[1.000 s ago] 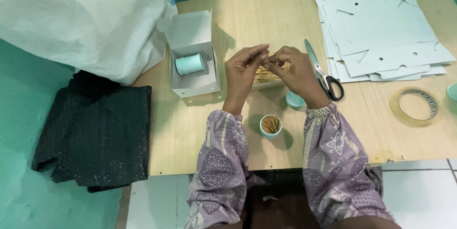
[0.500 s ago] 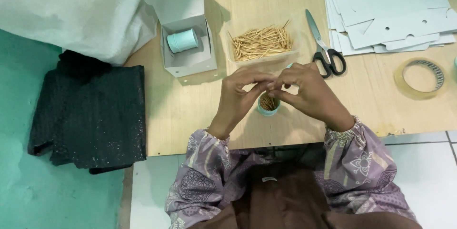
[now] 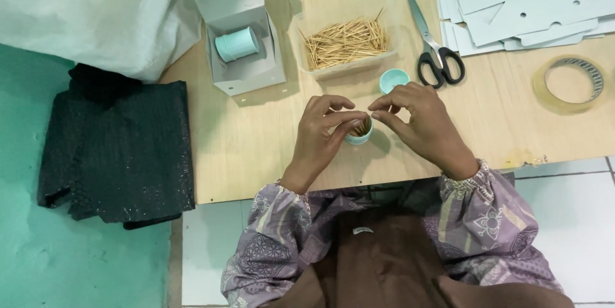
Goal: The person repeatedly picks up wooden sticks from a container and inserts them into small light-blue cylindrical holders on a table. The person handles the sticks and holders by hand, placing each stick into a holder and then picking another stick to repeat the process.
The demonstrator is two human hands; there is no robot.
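A small teal toothpick container (image 3: 359, 135) stands on the wooden table (image 3: 256, 148) with toothpicks in it. My left hand (image 3: 323, 135) wraps around its left side. My right hand (image 3: 416, 122) hovers at its right, thumb and forefinger pinched over the opening; whether they hold toothpicks I cannot tell. The container's teal lid (image 3: 393, 80) lies just beyond my right hand. Behind it a clear tray (image 3: 320, 68) holds a heap of loose toothpicks (image 3: 346, 42).
An open grey carton (image 3: 246, 71) holds another teal container (image 3: 237, 44) lying on its side. Black-handled scissors (image 3: 434, 52), flat grey cardboard blanks (image 3: 525, 0) and a tape roll (image 3: 569, 82) lie to the right. A white sack (image 3: 90, 7) and black cloth (image 3: 122, 148) sit left.
Both hands drew back from the toothpick tray to the small container near the table's front edge. The view shifted, so the table now appears higher.
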